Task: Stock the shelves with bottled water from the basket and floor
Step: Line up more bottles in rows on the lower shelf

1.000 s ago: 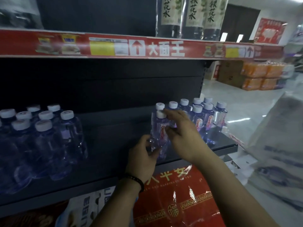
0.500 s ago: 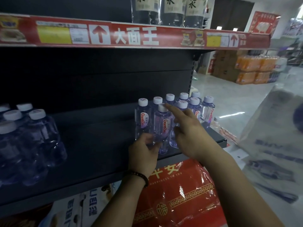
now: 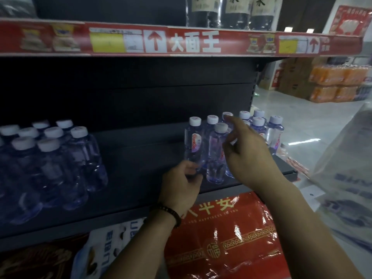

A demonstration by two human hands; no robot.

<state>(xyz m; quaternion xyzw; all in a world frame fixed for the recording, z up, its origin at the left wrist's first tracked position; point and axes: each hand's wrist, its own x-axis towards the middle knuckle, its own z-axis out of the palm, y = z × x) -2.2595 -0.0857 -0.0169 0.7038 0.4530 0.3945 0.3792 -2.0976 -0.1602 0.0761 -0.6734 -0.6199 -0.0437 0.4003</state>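
Shelf-stocking at the arranging step. White-capped water bottles stand upright in a cluster (image 3: 274, 133) at the right end of the dark shelf (image 3: 141, 174), and both hands are at that cluster. Judged from this, the bottles are already set down and are being squared into rows rather than carried.

Right hand (image 3: 249, 158): index finger (image 3: 236, 125) stretched out, its tip at or just short of a back-row cap (image 3: 227, 114). The other fingers are loosely bent and enclose nothing. The thumb lies just beside the shoulder of the front bottle (image 3: 217, 158); contact is uncertain.

Left hand (image 3: 181, 190), with a beaded bracelet (image 3: 170, 212) at the wrist: fingers (image 3: 190, 171) curled at the base of the leftmost bottle (image 3: 194, 141). Blur prevents telling whether they pinch it or merely touch it.

The front bottle stands between the two sets of fingers, forward of the row, just right of the left fingertips and just left of the right thumb.

Next move, as a judgement: a light push or small shift to bring the front and leftmost bottles into line with their neighbours. It should be kept low on the body so that these tall, narrow bottles do not topple, and be followed by a reach for more stock.

Well apart to the left of the left fingers stands a second group (image 3: 56, 164) of white-capped bottles. Basket and floor stock cannot be identified here.
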